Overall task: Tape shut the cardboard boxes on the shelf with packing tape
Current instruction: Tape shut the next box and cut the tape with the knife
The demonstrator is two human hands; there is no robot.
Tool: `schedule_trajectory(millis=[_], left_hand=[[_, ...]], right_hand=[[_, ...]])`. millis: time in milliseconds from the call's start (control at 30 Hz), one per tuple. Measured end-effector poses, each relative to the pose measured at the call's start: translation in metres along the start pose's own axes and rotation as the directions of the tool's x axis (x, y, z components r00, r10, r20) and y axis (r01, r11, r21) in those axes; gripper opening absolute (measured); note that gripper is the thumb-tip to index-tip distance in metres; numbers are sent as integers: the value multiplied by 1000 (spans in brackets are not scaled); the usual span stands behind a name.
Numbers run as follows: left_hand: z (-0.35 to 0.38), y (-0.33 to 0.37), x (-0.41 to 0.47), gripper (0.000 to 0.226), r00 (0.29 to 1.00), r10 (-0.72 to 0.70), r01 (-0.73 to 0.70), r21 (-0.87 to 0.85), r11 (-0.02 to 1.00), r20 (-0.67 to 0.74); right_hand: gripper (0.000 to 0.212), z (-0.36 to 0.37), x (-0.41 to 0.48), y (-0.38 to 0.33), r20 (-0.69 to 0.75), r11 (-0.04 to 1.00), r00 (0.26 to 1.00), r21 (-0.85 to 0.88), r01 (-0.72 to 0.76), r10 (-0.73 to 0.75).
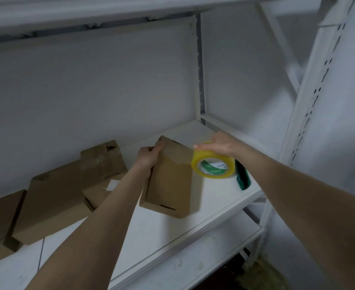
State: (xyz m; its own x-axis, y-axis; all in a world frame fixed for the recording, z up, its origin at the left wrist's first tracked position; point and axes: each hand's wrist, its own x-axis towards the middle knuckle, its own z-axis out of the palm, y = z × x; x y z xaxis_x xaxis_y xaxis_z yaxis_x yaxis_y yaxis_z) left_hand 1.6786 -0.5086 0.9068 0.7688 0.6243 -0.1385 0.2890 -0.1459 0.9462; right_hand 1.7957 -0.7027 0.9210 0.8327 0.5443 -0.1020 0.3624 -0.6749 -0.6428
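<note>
- White metal shelf (172, 231) with a slotted upright (306, 114) at the right.
- Plain pale wall (88, 91) behind it.
- Dim, greyish light throughout.

No text can be read anywhere. The packing tape roll (198, 162) has a green-and-white printed liner (213, 166) inside its core with a few small dark characters on the white part, too blurred to make out. Well to the left of the roll, a small white sticker (112, 184) sits on a brown box (98, 194); any print on it is illegible.
</note>
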Motion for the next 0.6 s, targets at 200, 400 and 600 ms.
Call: schedule_trajectory(millis=[200,400,600], left_hand=[[1,8,-8,42,999,-35,34,-104,994,-6],[-1,7,-12,44,997,-74,79,-167,983,32],[-1,4,-16,43,992,-115,123,-207,971,50]], right_hand=[[61,-6,-6,5,17,952,1000,-304,-18,25],[52,-7,-8,8,39,994,999,-107,-5,9],[59,-11,-6,-2,-11,942,999,-331,-52,51]])
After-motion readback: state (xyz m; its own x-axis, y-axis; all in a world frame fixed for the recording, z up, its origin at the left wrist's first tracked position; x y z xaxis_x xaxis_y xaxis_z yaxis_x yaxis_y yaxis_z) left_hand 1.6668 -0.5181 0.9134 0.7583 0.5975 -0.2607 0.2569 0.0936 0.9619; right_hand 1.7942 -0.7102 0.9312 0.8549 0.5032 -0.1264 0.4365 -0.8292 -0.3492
